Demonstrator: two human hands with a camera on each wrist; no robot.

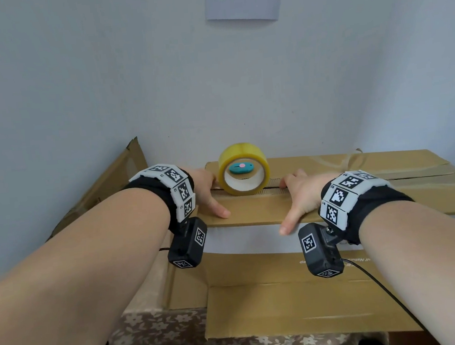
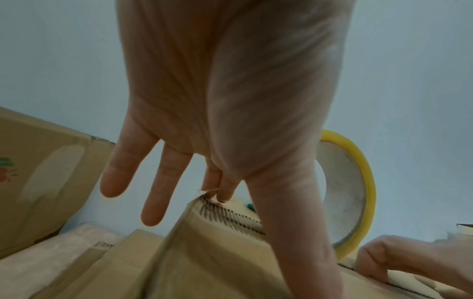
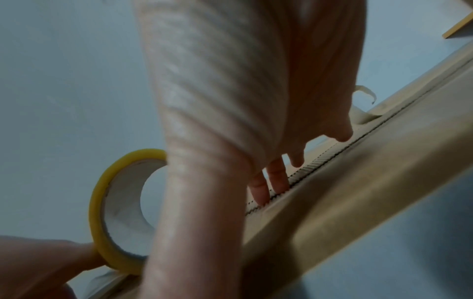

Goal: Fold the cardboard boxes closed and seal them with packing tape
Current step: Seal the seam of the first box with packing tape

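Note:
A large cardboard box [image 1: 387,183] stands against the wall, its two top flaps meeting at a seam. Both my hands lie on the near flap [image 1: 251,210]. My left hand [image 1: 209,193] has straight fingers [image 2: 163,182], two fingertips touching the flap's corrugated edge and the thumb flat on top. My right hand [image 1: 301,196] rests its fingertips [image 3: 277,180] along the seam, thumb stretched toward the near edge. Between the hands a yellow packing tape roll [image 1: 241,150] stands on its rim over the seam. A teal cutter [image 1: 241,167] with a pink button shows through its core.
A loose cardboard sheet [image 1: 106,188] leans on the wall at the left. Below the near flap a white surface [image 1: 254,238] shows, then more cardboard [image 1: 287,304] over a floral cloth [image 1: 158,340]. A black cable [image 1: 382,288] trails from my right wrist.

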